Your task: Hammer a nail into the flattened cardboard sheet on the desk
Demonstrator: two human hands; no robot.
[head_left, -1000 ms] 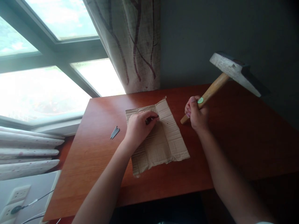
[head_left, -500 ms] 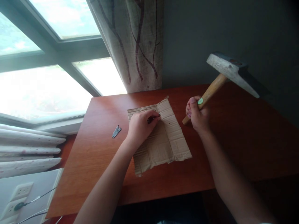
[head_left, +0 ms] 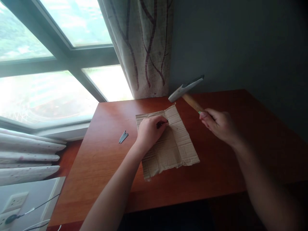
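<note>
My left hand (head_left: 152, 130) is closed in a pinch over the upper part of a flat piece of corrugated cardboard (head_left: 161, 154). Between its fingertips is a small dark point that looks like the end of a nail; the rest of it is hidden by the fingers. My right hand (head_left: 218, 123) is wrapped around the wooden handle of a hammer (head_left: 192, 102). The hammer's metal head is up in the air, above the cardboard's far edge and apart from it. Several loose nails (head_left: 123, 137) lie in a small bunch left of the cardboard.
The cardboard rests on a reddish-brown wooden table (head_left: 103, 170). A window (head_left: 60, 61) and a patterned curtain (head_left: 149, 48) stand behind the left side, a dark wall (head_left: 231, 45) behind the right. Wall sockets (head_left: 14, 202) with plugged cables are at lower left.
My right hand has turned and swung the hammer head left and down, from high on the right to near the cardboard's far edge. My left hand keeps its pinch on the cardboard.
</note>
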